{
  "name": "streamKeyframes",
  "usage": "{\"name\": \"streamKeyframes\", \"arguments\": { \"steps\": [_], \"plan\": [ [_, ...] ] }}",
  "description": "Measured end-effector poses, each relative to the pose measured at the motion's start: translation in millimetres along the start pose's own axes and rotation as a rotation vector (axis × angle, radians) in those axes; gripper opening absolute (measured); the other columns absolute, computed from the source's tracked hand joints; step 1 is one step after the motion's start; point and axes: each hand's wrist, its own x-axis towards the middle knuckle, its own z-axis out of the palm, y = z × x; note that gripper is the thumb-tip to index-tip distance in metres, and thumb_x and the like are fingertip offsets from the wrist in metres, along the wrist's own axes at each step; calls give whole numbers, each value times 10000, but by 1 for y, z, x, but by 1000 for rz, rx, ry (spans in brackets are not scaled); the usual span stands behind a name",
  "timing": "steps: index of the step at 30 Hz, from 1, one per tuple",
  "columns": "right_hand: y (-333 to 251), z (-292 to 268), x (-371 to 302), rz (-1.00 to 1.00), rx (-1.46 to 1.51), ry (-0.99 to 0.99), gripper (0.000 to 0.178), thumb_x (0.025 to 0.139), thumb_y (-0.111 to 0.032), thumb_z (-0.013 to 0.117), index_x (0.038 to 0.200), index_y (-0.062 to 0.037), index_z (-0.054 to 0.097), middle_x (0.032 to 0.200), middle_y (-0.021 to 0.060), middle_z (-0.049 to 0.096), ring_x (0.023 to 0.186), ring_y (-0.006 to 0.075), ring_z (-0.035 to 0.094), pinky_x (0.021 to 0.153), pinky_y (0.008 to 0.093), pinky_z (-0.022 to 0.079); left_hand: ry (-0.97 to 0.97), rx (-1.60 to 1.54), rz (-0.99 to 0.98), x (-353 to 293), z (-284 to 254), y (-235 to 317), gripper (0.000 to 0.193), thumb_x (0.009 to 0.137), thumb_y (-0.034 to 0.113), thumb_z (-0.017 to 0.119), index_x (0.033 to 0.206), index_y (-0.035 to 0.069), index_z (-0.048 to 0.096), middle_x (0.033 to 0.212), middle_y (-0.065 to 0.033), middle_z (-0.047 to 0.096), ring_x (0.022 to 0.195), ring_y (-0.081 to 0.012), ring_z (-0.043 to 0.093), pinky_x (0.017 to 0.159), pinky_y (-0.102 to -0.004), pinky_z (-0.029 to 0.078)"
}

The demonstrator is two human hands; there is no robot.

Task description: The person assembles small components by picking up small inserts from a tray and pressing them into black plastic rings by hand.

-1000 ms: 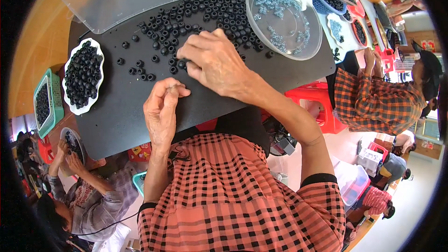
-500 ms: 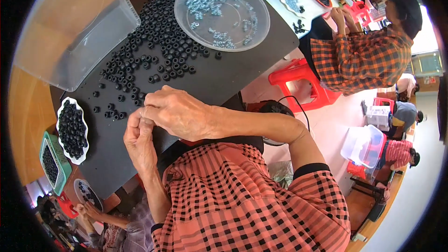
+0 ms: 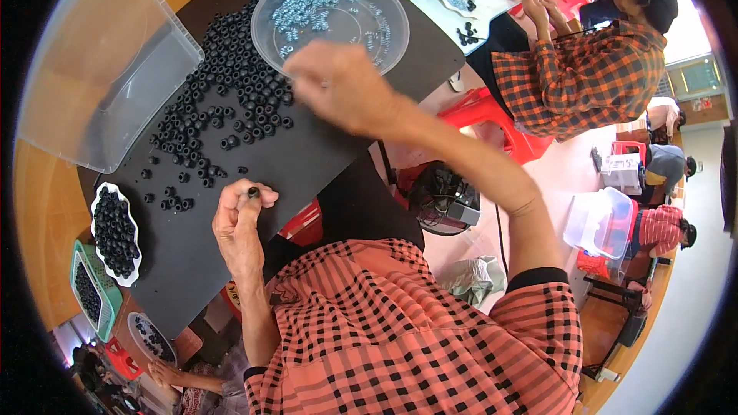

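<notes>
Plainly, black bead [image 3: 253, 193] in left hand [image 3: 240, 224], right hand [image 3: 344, 88] near tub [image 3: 344, 25].

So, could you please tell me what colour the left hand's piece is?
The held piece is black, seen best in the head view.

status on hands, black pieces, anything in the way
Left hand: pinching one small hollow round black piece. Right hand: blurred, at near rim of round clear plastic tub, grip unreadable. No obstruction visible.

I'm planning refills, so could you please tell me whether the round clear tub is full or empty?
Neither: the round clear tub is partly filled; small bluish pieces lie scattered, with bare bottom showing between them.
</notes>
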Motion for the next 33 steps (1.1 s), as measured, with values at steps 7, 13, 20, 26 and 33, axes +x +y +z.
{"name": "streamKeyframes", "arguments": {
  "steps": [7, 13, 20, 26, 33],
  "plan": [
    [94, -60, 10, -32, -824, -277, 132, 790, -86, 580, 900, -30, 629, 857, 174, 665, 696, 362, 648, 630, 454, 525, -25, 63, 46, -1, 3, -1, 151, 905, -14, 492, 1010, 2, 600, 874, -71, 656, 802, -105, 594, 802, -252, 472],
    [101, -50, 8, 132, -566, -261, 187, 816, -127, 600, 981, -54, 650, 763, 108, 686, 730, 311, 672, 687, 426, 513, -38, 110, 36, -2, 3, -2, 136, 924, -6, 484, 1007, 0, 592, 882, -60, 643, 817, -100, 593, 809, -248, 466],
    [94, -58, 16, 277, -469, -252, 252, 821, -189, 589, 1019, -68, 688, 752, 150, 688, 726, 300, 685, 722, 402, 541, -47, 88, 49, -3, 1, -3, 97, 949, 33, 523, 1014, 4, 589, 888, -49, 632, 817, -93, 594, 799, -236, 454],
    [81, -39, 21, 388, -364, -351, 312, 815, -215, 604, 1071, -57, 686, 763, 124, 702, 746, 214, 697, 733, 338, 541, -53, 102, 48, -4, 2, -4, 100, 949, 14, 518, 1022, 5, 585, 908, -43, 624, 835, -93, 604, 803, -230, 450],
    [101, -49, 28, 343, -153, -67, 246, 767, -199, 637, 924, -30, 722, 796, 150, 711, 713, 271, 701, 716, 344, 549, -55, 116, 51, -5, 2, -3, 119, 942, -11, 502, 1029, 2, 582, 911, -43, 622, 847, -95, 612, 815, -237, 456]
  ]
}}
